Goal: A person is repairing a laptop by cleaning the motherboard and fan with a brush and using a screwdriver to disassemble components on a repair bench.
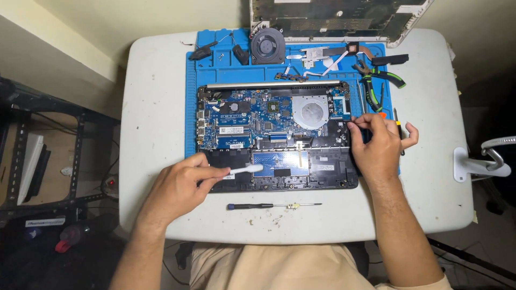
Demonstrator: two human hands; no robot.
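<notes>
White brush [244, 170] pinched in left hand [180, 185] fingers, light, stiff plastic, best held mid-handle; head resting over opened laptop base [277, 137] on blue mat [209, 70]. Right hand [379, 145] fingers gripping base's right edge; fragile bare board [242, 115], likely scratch-prone. Screwdriver [269, 205] lying on white table [150, 118]
</notes>
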